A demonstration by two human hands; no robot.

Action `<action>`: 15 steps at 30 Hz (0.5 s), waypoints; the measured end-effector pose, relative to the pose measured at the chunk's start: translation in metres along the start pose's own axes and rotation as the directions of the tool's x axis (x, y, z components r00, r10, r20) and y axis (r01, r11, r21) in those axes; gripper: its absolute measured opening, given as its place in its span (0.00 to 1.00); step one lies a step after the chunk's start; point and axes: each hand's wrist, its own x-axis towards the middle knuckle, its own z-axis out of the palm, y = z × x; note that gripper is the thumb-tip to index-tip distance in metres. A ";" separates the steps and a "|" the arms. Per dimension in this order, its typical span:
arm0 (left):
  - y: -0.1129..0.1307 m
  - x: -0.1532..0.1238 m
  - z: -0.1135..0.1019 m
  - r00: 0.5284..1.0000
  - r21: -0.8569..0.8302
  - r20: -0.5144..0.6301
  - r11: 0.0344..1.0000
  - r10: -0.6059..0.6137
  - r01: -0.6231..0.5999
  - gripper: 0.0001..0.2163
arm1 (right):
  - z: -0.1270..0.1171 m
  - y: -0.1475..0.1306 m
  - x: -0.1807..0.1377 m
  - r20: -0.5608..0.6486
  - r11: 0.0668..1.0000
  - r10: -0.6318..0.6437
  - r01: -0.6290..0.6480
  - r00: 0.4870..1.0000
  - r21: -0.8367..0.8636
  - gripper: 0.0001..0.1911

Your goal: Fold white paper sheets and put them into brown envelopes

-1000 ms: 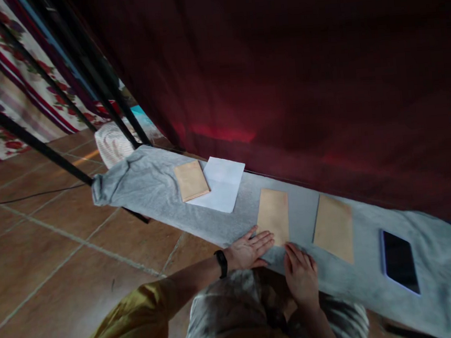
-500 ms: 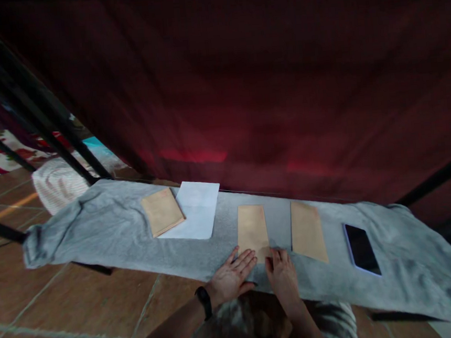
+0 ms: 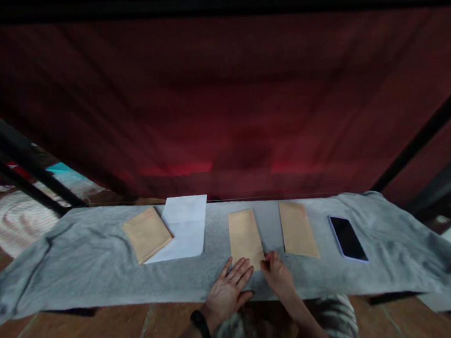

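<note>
A brown paper envelope (image 3: 244, 234) lies on the grey cloth in front of me. My left hand (image 3: 227, 291), a black band on its wrist, rests with fingers stretched out over the envelope's lower left part. At the lower right corner, the curled fingers of my right hand (image 3: 277, 274) pinch the envelope's edge; the fingertips are partly hidden. To the right lies a second brown envelope (image 3: 299, 230), apart from my hand. On the left, a small stack of brown envelopes (image 3: 148, 234) overlaps a white sheet of paper (image 3: 186, 225) with a crease across it.
The grey cloth (image 3: 99, 259) covers a long narrow bench. A phone with a dark screen (image 3: 348, 238) lies to the right. Behind the bench hangs a dark red curtain (image 3: 236, 110) between black metal bars. Striped fabric (image 3: 20, 218) sits beyond the left end, above the tiled floor.
My view has turned slightly right and tilted up. My right hand's fingers have curled more tightly at the envelope's lower right corner. My left hand stays flat on it.
</note>
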 end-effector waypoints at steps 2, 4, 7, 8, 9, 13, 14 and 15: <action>0.000 0.000 -0.001 1.000 0.008 0.000 1.000 0.003 -0.003 0.29 | 0.002 0.001 -0.001 0.024 0.993 0.010 -0.013 1.000 0.114 0.06; 0.001 0.001 -0.003 1.000 0.016 0.002 1.000 -0.001 0.001 0.30 | 0.004 0.003 -0.001 0.047 0.984 0.008 -0.016 0.999 0.177 0.09; 0.002 0.002 -0.005 1.000 0.019 -0.009 1.000 -0.003 0.003 0.31 | 0.005 0.003 -0.001 0.079 0.957 0.035 -0.056 0.996 0.285 0.13; 0.002 0.002 -0.005 1.000 0.018 -0.015 1.000 -0.001 0.001 0.32 | 0.004 0.001 0.000 0.092 0.940 0.050 -0.078 0.994 0.332 0.14; 0.002 0.002 -0.005 1.000 0.018 -0.023 1.000 -0.002 0.002 0.32 | 0.003 -0.001 0.001 0.104 0.920 0.068 -0.103 0.992 0.379 0.15; 0.001 0.000 0.000 0.992 0.031 -0.101 0.996 -0.077 0.081 0.31 | -0.014 -0.012 0.014 0.136 0.821 0.140 -0.191 0.981 0.538 0.15; 0.000 -0.001 0.003 0.985 0.038 -0.135 0.993 -0.107 0.113 0.31 | -0.021 -0.013 0.019 0.127 0.799 0.161 -0.204 0.979 0.566 0.16; -0.001 -0.002 0.006 0.977 0.045 -0.167 0.989 -0.132 0.141 0.31 | -0.030 -0.013 0.025 0.110 0.780 0.183 -0.212 0.977 0.588 0.16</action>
